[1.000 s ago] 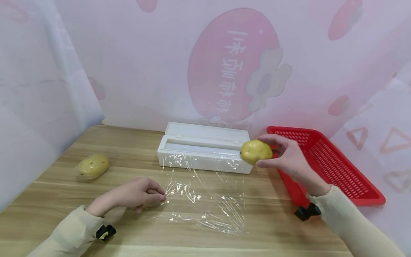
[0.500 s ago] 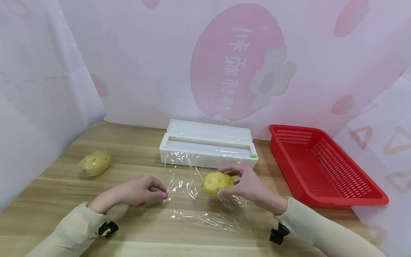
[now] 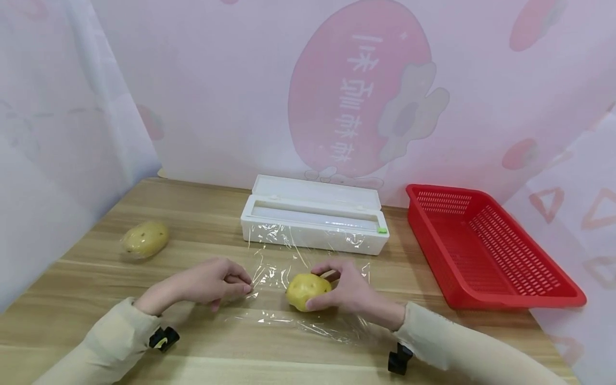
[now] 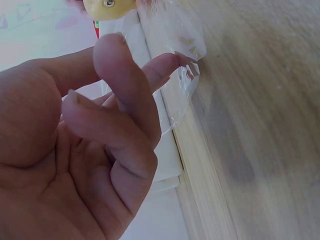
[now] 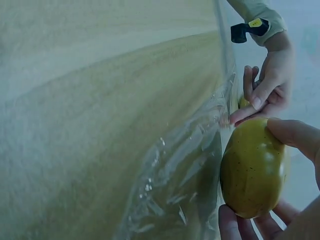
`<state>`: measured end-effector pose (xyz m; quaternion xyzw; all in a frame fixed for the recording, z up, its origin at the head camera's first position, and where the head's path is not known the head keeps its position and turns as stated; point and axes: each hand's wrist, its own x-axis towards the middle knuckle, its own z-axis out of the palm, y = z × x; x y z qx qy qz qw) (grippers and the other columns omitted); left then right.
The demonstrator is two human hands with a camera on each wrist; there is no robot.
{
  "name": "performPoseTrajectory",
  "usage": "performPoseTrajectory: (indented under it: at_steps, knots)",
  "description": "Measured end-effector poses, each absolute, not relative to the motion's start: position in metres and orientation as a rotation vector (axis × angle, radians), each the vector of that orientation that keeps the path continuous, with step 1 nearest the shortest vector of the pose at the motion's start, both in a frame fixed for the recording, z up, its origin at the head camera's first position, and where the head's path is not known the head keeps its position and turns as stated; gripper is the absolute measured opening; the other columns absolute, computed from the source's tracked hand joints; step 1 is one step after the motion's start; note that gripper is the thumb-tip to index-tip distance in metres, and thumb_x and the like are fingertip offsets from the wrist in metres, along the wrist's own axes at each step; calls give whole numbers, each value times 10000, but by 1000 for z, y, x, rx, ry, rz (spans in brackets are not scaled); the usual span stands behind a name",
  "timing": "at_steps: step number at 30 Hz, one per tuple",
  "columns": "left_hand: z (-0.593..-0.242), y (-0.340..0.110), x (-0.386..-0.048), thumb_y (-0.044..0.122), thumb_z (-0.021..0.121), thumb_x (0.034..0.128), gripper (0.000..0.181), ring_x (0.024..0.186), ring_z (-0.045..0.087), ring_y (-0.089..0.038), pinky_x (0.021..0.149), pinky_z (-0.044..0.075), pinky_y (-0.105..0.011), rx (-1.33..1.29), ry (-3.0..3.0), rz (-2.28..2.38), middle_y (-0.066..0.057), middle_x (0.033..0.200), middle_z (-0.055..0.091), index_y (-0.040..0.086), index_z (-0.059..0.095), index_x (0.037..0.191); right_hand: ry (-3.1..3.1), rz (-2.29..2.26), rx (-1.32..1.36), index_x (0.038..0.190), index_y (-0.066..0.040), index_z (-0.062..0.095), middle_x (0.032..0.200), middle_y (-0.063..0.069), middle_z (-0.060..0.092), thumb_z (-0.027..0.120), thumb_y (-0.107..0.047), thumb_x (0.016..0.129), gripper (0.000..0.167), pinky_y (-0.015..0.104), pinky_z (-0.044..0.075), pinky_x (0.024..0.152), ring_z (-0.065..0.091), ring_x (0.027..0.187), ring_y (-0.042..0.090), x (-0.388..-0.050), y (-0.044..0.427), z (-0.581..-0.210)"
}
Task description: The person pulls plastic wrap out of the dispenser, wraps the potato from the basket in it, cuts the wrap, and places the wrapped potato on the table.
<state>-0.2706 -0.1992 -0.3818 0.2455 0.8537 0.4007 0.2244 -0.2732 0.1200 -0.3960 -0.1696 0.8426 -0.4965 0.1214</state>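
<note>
While right hand [image 3: 353, 291], fingers [image 5: 230, 225] clamped, holds bare potato [image 3: 305, 290] over clear film [image 3: 274, 280], left hand [image 3: 209, 283] pinches the film's edge; tabletop [image 3: 202, 235] also bears white box [image 3: 313, 238] behind, red basket [image 3: 435, 256] right, wrapped potato [image 3: 146, 239] left.

The box [image 3: 313, 239] looked smooth plastic; in front of the box, the film [image 3: 269, 275] was glossy, the potato [image 3: 305, 289] smooth; the basket [image 3: 524, 300] right of the box looked plastic.

Yellow potato [image 3: 304, 289], red basket [image 3: 462, 256], white box [image 3: 308, 238]
</note>
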Motion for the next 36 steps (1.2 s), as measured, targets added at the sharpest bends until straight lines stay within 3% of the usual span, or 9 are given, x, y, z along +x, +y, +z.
performPoseTrajectory:
  at_steps: [8,15,20,26,30,36]
  knots:
    - [-385,-200,-267,236,632,978,275,415,514,-139,366,415,-233,692,2393,1108,-17,956,719,11,668,1131,2470,-1363,-562,1115,-145,679,1088,-34,651,960,-265,586,611,361,513,808,615,942,199,-272,114,-401]
    - [-381,-197,-265,283,671,952,253,465,506,-89,449,464,-266,899,2541,1116,34,937,715,82,715,1100,2370,-1407,-643,1186,-59,647,1111,39,642,934,-164,646,621,359,520,821,614,943,243,-274,119,-406]
    - [-370,-191,-262,309,756,879,189,535,491,-46,498,433,-241,1103,2610,1011,165,874,683,176,760,1014,2339,-1418,-697,1250,-28,621,1165,69,632,921,-151,667,667,371,519,841,608,976,255,-275,125,-406]
    - [-365,-182,-255,366,849,753,324,690,576,-71,628,485,-264,1116,2508,806,145,885,664,168,751,991,2231,-1542,-751,1286,76,559,1228,158,594,892,-43,689,694,399,530,869,596,1047,323,-278,137,-408]
    - [-369,-177,-254,331,884,689,301,801,594,-94,733,484,-276,1146,2506,724,155,851,645,181,748,912,2219,-1561,-713,1301,59,552,1240,169,590,885,-42,703,692,413,529,871,592,1073,351,-277,152,-410]
    - [-377,-177,-250,234,884,698,200,663,542,-56,620,477,-236,1166,2453,745,148,707,601,217,691,747,2251,-1539,-711,1311,52,547,1224,227,589,882,-73,724,687,446,527,862,576,1077,403,-273,169,-407]
